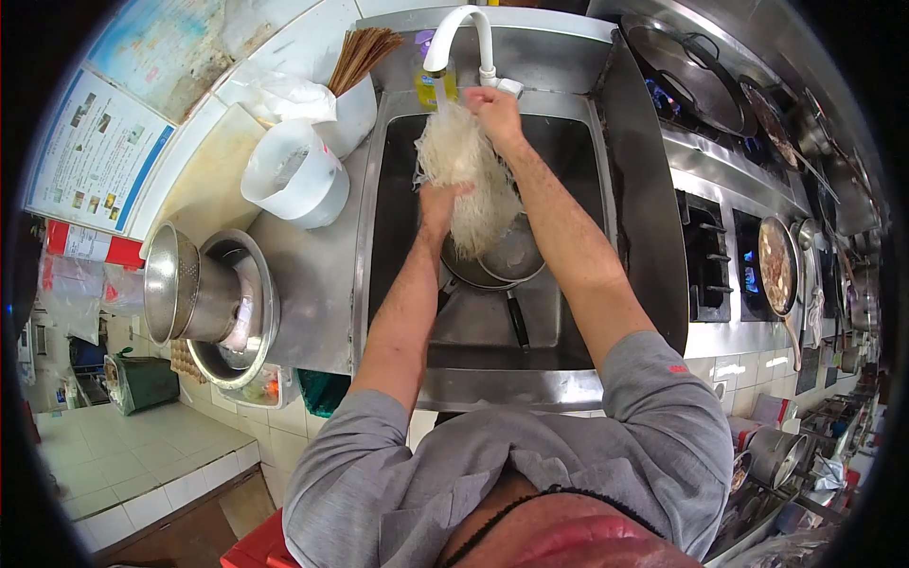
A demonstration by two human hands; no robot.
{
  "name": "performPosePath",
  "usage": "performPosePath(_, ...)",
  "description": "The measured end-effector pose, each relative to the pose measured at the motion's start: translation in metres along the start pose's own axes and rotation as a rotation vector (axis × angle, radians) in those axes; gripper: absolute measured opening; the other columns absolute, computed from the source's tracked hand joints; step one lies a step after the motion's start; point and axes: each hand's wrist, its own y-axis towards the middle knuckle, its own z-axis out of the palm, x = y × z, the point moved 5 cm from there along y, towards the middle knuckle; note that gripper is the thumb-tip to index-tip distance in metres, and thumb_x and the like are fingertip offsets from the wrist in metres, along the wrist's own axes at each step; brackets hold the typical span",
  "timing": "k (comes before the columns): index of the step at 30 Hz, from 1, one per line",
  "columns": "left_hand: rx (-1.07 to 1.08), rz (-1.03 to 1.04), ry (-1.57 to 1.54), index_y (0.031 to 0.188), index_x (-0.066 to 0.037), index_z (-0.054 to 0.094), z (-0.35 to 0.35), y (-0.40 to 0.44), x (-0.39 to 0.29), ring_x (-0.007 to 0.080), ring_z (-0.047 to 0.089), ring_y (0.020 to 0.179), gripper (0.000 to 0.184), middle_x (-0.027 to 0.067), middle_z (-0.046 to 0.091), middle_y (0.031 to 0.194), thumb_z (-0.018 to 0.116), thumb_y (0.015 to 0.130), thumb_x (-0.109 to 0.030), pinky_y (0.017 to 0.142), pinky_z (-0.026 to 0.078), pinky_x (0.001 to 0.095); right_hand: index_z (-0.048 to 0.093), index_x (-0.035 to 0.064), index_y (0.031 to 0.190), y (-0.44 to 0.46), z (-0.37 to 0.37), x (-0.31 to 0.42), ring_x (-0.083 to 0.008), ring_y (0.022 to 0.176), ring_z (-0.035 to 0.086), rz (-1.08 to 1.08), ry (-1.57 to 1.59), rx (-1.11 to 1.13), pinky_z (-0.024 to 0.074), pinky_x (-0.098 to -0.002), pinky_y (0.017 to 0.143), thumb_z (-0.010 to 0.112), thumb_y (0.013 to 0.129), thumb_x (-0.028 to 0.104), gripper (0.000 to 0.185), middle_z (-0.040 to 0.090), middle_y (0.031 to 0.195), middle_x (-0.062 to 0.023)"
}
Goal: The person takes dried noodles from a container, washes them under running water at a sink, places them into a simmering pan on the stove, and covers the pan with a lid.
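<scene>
A tangled bundle of thin, pale, translucent noodles (pixel 464 156) hangs over the sink (pixel 559 303) under the white tap (pixel 461 17), with water running onto it. My left hand (pixel 441 204) is closed around the noodles from the left, its thumb across them. My right hand (pixel 496 115) is beside the bundle's upper right edge, close to the tap's base. Its fingers are curled, and what they grip is hidden. Below the noodles, a round pan (pixel 488 279) and a strainer-like round piece (pixel 511 254) lie in the sink, with dark handles toward me.
On the left counter stand a white plastic jug (pixel 298 180), a container of thin sticks (pixel 358 104) and a metal bowl (pixel 270 312) holding a metal pot (pixel 213 293). A yellow soap bottle (pixel 426 83) is behind the sink. Lit burners with pans (pixel 776 265) are at right.
</scene>
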Motion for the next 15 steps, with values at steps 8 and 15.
performPosePath(8,-0.021,0.124,-0.369,0.110,0.001,0.053,-0.002,0.043,-0.037,0.0226,0.060,0.084,0.048,0.0093,0.061,0.095,0.066,0.065,0.010,0.078,0.049,0.0350,0.046,0.0042,0.123,-0.087,-0.065,-0.121,-0.0303,0.114,0.043,0.546,0.182,-0.490,0.0370,-0.0453,0.091,0.070,0.073,0.035,0.063,0.040,0.130,-0.0166)
performPosePath(15,0.019,0.160,-0.512,0.124,-0.001,0.043,0.001,0.044,-0.045,0.0273,0.051,0.106,0.057,0.0112,0.051,0.116,0.066,0.072,0.001,0.090,0.043,0.0438,0.030,0.0118,0.133,-0.105,-0.015,-0.136,-0.0306,0.118,0.041,0.729,1.196,-0.047,0.0346,-0.0551,0.093,0.071,0.076,0.022,0.071,0.043,0.128,-0.0138)
